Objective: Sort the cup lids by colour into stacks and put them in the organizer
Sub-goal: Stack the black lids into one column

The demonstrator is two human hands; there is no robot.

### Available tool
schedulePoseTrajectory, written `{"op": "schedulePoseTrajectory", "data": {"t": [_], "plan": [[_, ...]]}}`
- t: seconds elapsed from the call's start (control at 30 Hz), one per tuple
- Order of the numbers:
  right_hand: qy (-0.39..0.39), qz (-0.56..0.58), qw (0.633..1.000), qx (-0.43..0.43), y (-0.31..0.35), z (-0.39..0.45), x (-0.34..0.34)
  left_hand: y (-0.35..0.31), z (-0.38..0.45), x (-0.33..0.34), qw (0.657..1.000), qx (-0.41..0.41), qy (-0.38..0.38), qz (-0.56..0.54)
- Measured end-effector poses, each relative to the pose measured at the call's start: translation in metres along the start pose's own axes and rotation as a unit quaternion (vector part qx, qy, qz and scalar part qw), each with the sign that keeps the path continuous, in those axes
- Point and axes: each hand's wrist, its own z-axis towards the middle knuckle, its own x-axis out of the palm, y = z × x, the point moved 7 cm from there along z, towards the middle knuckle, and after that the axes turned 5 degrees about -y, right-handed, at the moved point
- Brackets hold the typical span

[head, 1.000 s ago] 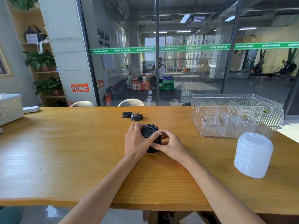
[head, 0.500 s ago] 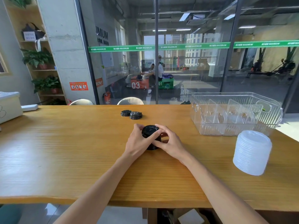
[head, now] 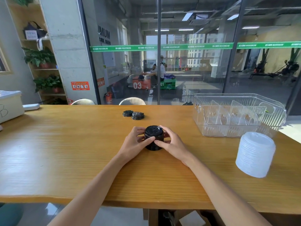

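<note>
A stack of black cup lids [head: 154,137] stands upright on the wooden table [head: 65,152] at its middle. My left hand [head: 136,142] grips the stack from the left and my right hand [head: 171,142] grips it from the right, fingertips meeting across its front. Two smaller piles of black lids [head: 133,114] lie farther back. A tall stack of white lids [head: 255,154] stands at the right. The clear plastic organizer [head: 241,128] with upright dividers sits at the back right, with no lids in it.
A cream box [head: 9,105] and a white flat device [head: 31,106] sit at the table's left end. Two chair backs [head: 132,101] show behind the far edge, in front of a glass wall.
Both hands stay around the black stack, which now stands straighter; the fingers have shifted slightly around it.
</note>
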Motion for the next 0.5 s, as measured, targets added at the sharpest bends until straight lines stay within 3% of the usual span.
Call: {"op": "schedulePoseTrajectory", "data": {"t": [0.5], "plan": [[0.021,0.074,0.997,0.03,-0.003,0.0028,0.0018,0.0045,0.0042,-0.0006,0.999,0.027,0.006,0.044]]}}
